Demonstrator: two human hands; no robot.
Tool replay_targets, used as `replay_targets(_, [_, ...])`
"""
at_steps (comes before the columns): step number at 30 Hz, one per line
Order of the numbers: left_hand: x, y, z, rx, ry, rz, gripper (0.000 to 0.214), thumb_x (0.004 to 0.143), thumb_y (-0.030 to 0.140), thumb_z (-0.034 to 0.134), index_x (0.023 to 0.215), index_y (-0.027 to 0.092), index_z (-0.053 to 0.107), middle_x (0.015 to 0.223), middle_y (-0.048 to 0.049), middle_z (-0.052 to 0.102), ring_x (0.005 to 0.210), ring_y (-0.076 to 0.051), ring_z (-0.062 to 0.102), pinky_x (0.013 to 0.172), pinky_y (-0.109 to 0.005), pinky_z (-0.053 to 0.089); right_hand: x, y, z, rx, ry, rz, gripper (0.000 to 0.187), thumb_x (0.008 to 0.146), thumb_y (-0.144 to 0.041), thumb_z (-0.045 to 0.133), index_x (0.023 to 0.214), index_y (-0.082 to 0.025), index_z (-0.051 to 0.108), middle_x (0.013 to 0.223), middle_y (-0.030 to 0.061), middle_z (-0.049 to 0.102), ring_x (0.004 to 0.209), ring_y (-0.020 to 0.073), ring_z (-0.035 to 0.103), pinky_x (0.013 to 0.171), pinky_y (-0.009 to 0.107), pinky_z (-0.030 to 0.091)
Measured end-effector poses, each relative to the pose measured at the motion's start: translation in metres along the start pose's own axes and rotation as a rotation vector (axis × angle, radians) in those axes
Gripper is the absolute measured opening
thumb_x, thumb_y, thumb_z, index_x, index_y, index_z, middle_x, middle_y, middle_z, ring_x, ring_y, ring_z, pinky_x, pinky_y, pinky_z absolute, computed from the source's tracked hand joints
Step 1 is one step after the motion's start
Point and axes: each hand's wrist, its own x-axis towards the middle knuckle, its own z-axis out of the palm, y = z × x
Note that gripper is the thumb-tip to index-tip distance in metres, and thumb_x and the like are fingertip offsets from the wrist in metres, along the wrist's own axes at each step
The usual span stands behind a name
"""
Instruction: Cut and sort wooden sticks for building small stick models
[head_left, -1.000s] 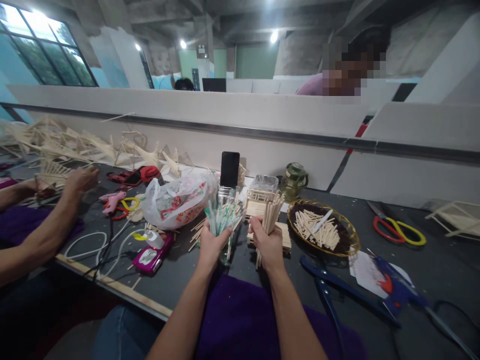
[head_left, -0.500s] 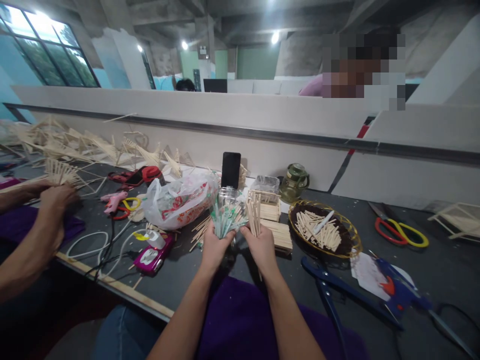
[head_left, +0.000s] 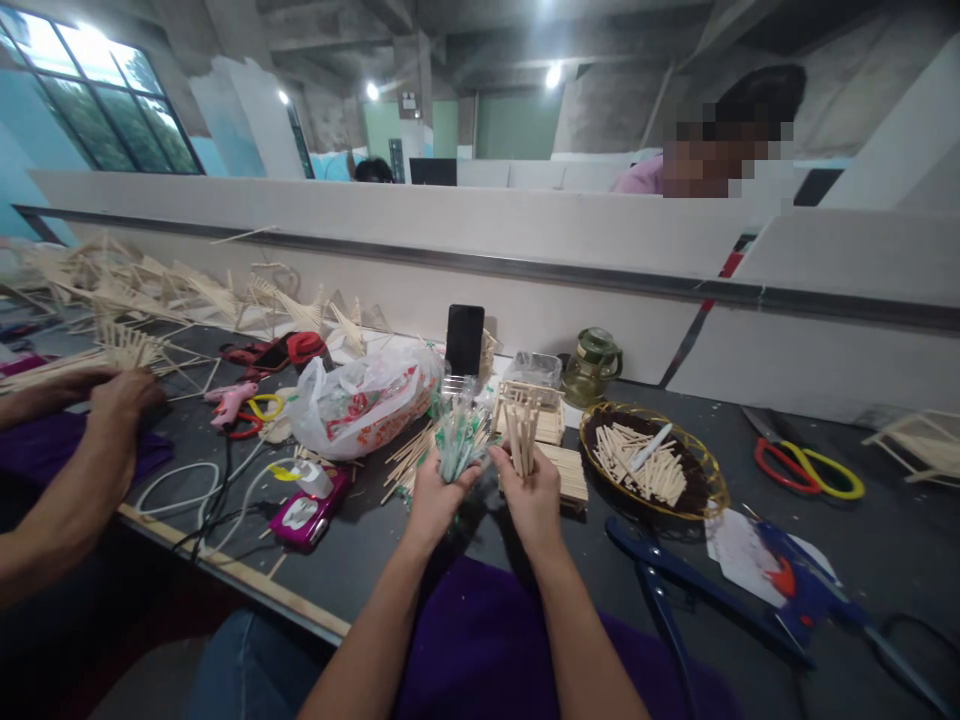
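Note:
My left hand (head_left: 433, 497) is closed round a bunch of thin sticks in clear and green wrappers (head_left: 457, 440), held upright over the dark table. My right hand (head_left: 534, 496) is closed round a bundle of bare wooden sticks (head_left: 520, 432), its thumb reaching toward the wrapped bunch. Both hands are side by side, almost touching. Just behind them lie a small stick-built frame (head_left: 529, 408) and a flat stack of wooden sticks (head_left: 574, 472).
A wicker basket of short sticks (head_left: 651, 466) sits right of my hands. Blue cutters (head_left: 675, 585), a blue glue gun (head_left: 806, 585), red-yellow scissors (head_left: 806, 468), a plastic bag (head_left: 360, 398), a standing phone (head_left: 464, 340) and a green jar (head_left: 591, 365) lie about. Another person's hands (head_left: 112, 395) work at the left.
My two hands have come closer together and the stick bundle has been brought upright beside the wrapped bunch. The person at the left has shifted their hands lower on their sticks.

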Motion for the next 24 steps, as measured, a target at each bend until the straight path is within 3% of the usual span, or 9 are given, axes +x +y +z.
replay_targets(3, [0.002,-0.003,0.000,-0.011,-0.016,-0.032,0.026,0.064,0.030,0.077,0.080,0.015,0.064,0.068,0.0013,0.063,0.061,-0.014,0.054,0.059,-0.023,0.041,0.000,0.000,-0.003,-0.084,-0.077,-0.082,0.021,0.087,-0.038,0.058,0.093,-0.019,0.066,0.079,0.0031,0.068,0.072,0.0182,0.063,0.068,0.026,0.047])
replay_targets(7, [0.004,-0.008,-0.001,0.000,-0.066,-0.052,0.027,0.059,0.028,0.079,0.077,0.015,0.062,0.062,0.0032,0.058,0.057,-0.012,0.050,0.057,-0.023,0.039,0.001,0.003,-0.003,-0.108,-0.168,-0.076,0.025,0.087,-0.039,0.058,0.103,-0.020,0.064,0.083,0.0040,0.070,0.074,0.0193,0.066,0.066,0.026,0.048])
replay_targets(14, [0.006,-0.016,-0.002,-0.013,-0.153,-0.066,0.028,0.061,0.030,0.077,0.082,0.014,0.065,0.072,-0.0008,0.065,0.066,-0.016,0.056,0.065,-0.026,0.043,0.003,0.010,-0.002,-0.135,-0.262,-0.016,0.020,0.084,-0.030,0.059,0.100,-0.020,0.063,0.081,0.0040,0.071,0.072,0.0197,0.065,0.067,0.026,0.047])
replay_targets(19, [0.007,-0.020,-0.004,-0.052,-0.222,-0.076,0.025,0.057,0.020,0.074,0.080,0.014,0.066,0.074,-0.0005,0.066,0.070,-0.017,0.056,0.071,-0.027,0.044,0.001,0.016,0.004,-0.233,-0.381,0.038,0.023,0.078,-0.017,0.056,0.099,-0.019,0.065,0.086,0.0067,0.072,0.081,0.0221,0.066,0.070,0.027,0.045])
replay_targets(24, [0.005,-0.020,-0.001,-0.095,-0.272,-0.077,0.023,0.060,0.024,0.075,0.076,0.015,0.063,0.071,-0.0002,0.065,0.068,-0.016,0.057,0.068,-0.027,0.045,0.001,0.016,0.006,-0.185,-0.353,0.079,0.008,0.073,-0.019,0.061,0.079,-0.019,0.067,0.066,0.0013,0.066,0.062,0.0175,0.059,0.058,0.025,0.042])
